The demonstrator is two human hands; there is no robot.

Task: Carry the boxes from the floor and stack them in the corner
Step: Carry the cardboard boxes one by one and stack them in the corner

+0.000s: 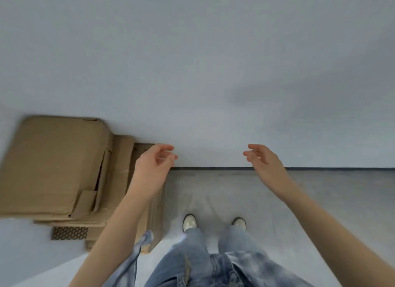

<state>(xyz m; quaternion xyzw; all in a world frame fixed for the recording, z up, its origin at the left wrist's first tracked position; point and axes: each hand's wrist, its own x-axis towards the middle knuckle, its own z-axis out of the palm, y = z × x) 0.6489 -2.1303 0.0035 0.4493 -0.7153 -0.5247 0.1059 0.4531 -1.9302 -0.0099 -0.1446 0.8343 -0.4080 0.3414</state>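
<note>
A stack of brown cardboard boxes [53, 167] stands at the left against the pale wall, the top one flat and wide with a loose flap. Lower boxes [154, 212] show beneath it. My left hand [156, 164] hovers just right of the stack with fingers loosely curled and holds nothing. My right hand [263, 160] is raised further right in front of the wall, fingers relaxed, also holding nothing. Neither hand touches a box.
The pale wall [213, 72] fills the upper view and meets the grey floor [320, 190] at a dark skirting line. My feet in light shoes [190, 221] stand close to the wall, right of the stack. A patterned panel [69, 233] shows low on the stack.
</note>
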